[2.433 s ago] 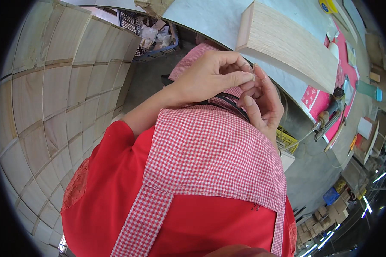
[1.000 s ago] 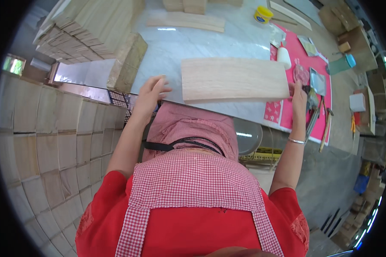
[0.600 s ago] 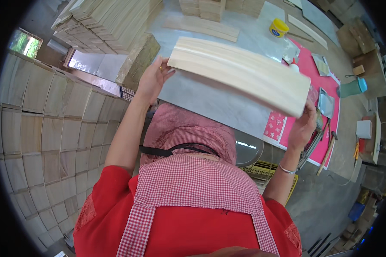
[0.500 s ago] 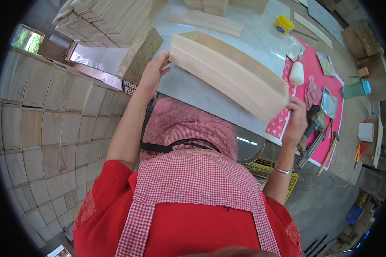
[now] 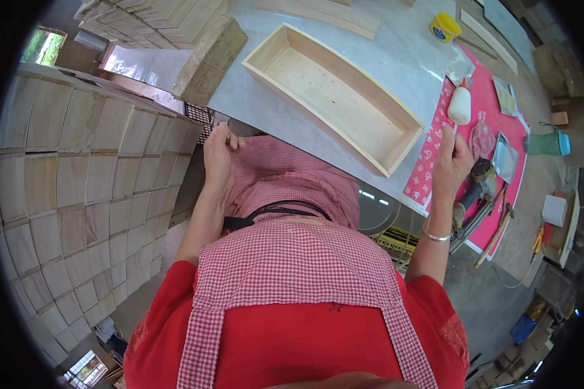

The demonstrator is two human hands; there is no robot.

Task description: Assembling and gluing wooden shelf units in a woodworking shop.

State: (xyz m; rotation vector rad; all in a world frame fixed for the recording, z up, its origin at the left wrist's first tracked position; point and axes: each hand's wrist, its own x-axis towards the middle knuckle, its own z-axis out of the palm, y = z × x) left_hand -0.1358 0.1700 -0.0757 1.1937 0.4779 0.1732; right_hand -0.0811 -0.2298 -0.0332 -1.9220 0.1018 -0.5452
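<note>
A long, open-topped box of pale wood (image 5: 334,97) lies slantwise on the grey tabletop (image 5: 396,71), its bare inside facing up. Neither hand touches it. Beside the near left table edge is my left hand (image 5: 220,152), fingers loosely bent and a little apart, holding nothing I can see. My right hand (image 5: 452,159) hovers over the pink patterned sheet (image 5: 420,178), right of the box. Its index finger points up toward a white squeeze bottle with a red tip (image 5: 459,106), while the other fingers curl; nothing shows in it.
Right of my right hand lie a nail gun (image 5: 477,188), a hammer (image 5: 496,233) and a crumpled pink bag (image 5: 481,139). A yellow tub (image 5: 445,27) stands farther back. Thin boards (image 5: 324,16) lie behind the box. Stacked wooden pieces (image 5: 71,181) form a wall at left.
Both hands have let go of the wooden box. It was held up tilted at its ends and now lies on the table, open side up. My hands have drawn back from it.
</note>
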